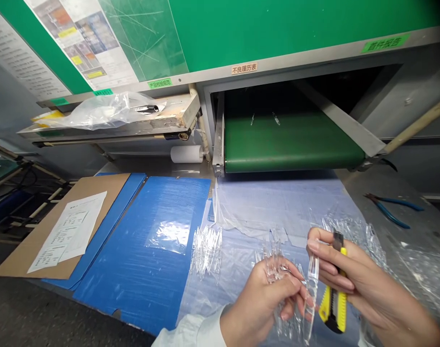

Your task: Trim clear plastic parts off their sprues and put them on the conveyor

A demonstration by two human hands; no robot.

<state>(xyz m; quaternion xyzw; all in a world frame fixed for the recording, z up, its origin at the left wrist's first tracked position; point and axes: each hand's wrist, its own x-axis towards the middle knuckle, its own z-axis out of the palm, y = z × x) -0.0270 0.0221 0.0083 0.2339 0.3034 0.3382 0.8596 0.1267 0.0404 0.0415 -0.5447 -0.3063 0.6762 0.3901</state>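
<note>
My left hand point(274, 294) is closed around several clear plastic pieces point(274, 262) near the bottom centre. Just right of it, my right hand point(335, 270) pinches one long clear plastic piece point(311, 294) upright between thumb and finger. The same hand also holds a yellow and black utility knife point(337, 308) against its palm. A neat bundle of clear pieces point(206, 251) lies left of my hands on the plastic-covered table. Behind my right hand is a loose pile of clear pieces point(364, 236).
A green conveyor belt point(292, 144) carries two small clear pieces. Blue-handled pliers point(393, 207) lie at the right. At left are a blue board point(140, 241), a clear bag point(171, 231) and cardboard point(93, 193) with a paper sheet point(70, 229).
</note>
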